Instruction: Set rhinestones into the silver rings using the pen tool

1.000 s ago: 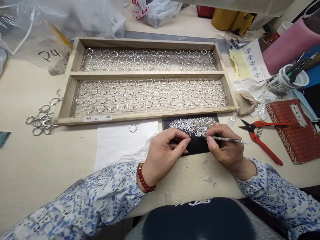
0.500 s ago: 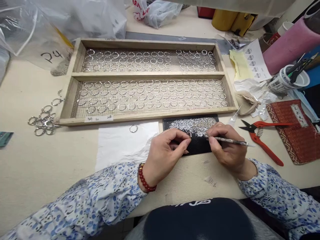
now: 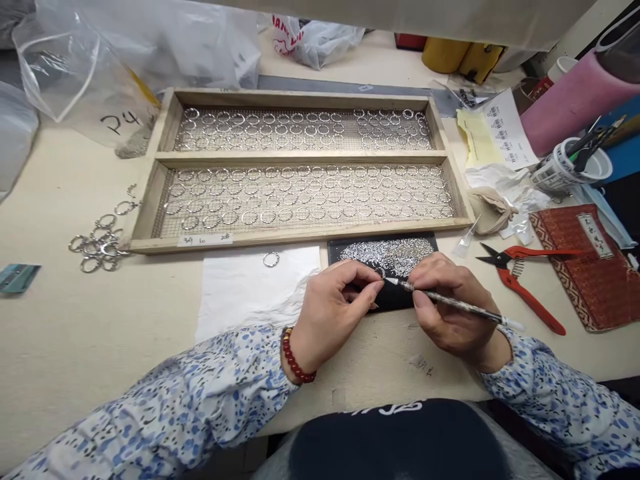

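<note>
My left hand [image 3: 336, 303], with a red bead bracelet on its wrist, pinches a small silver ring [image 3: 382, 273] between thumb and fingertips; most of the ring is hidden. In my right hand [image 3: 453, 303] is a slim pen-like picking tool [image 3: 470, 308] with a speckled shaft and a pale pointed tip. Its tip points left and meets the ring, or comes very close to it. Both hands are over the near part of a black pad [image 3: 397, 300], where many tiny shiny stones [image 3: 385, 253] lie spread. Left of them, one ring [image 3: 271, 259] rests on white tissue [image 3: 240, 287].
A wooden mesh tray [image 3: 305, 157] with rows of silver rings spans the back. Loose rings [image 3: 100, 247] are piled at its left. To the right lie red-handled cutters [image 3: 525, 287], a clear cone tip [image 3: 466, 239], a red booklet [image 3: 575, 260] and a tub of tools [image 3: 573, 163].
The picking tool has swung from the stones to the ring at my left fingertips, its pale tip now showing. My left hand stays nearly in place; the whole view has shifted slightly.
</note>
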A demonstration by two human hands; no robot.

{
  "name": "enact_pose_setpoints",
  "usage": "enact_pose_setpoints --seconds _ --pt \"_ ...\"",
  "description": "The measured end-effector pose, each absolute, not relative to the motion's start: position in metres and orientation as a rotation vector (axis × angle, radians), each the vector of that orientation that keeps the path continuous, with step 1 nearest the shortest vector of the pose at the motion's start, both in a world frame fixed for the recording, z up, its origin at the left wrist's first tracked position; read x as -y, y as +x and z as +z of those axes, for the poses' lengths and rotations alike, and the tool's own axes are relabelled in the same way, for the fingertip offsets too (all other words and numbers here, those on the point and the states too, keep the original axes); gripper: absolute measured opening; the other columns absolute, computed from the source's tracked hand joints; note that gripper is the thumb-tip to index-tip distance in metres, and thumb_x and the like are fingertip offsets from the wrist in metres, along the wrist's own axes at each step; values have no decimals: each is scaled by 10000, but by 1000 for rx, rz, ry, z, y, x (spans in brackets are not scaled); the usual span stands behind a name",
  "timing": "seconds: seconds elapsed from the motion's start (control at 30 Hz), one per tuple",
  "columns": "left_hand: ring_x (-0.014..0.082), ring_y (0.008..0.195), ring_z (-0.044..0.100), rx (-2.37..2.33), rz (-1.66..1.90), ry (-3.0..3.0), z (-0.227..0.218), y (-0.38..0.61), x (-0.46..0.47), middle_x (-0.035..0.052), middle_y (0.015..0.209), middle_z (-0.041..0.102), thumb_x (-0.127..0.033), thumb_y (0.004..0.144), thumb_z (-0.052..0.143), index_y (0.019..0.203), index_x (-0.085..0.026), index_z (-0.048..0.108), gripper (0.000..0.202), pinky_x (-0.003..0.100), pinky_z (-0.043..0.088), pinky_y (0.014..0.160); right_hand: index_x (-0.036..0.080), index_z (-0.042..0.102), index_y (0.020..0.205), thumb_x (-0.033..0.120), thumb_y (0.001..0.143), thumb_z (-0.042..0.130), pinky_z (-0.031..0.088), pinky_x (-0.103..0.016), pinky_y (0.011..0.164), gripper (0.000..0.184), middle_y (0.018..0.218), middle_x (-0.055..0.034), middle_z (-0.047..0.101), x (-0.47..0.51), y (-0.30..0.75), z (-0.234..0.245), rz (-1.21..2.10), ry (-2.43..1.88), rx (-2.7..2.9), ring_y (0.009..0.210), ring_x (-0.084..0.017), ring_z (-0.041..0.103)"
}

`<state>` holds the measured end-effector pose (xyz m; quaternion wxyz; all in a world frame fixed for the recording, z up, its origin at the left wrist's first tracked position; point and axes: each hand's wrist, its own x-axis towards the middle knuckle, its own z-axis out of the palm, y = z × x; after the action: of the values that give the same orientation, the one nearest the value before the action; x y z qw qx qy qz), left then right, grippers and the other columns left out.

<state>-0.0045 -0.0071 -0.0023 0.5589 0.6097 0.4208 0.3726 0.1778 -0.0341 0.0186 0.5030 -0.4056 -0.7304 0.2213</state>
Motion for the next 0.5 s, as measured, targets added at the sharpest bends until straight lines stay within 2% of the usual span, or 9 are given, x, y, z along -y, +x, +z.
enact_pose_setpoints --seconds 0.5 --pt "128 633 652 -1005 850 1439 0 -5 7 53 824 661 -197 837 654 831 -132 681 71 261 597 567 159 557 902 -22 674 570 501 -399 672 291 767 -51 582 32 176 23 495 -992 1796 734 -185 584"
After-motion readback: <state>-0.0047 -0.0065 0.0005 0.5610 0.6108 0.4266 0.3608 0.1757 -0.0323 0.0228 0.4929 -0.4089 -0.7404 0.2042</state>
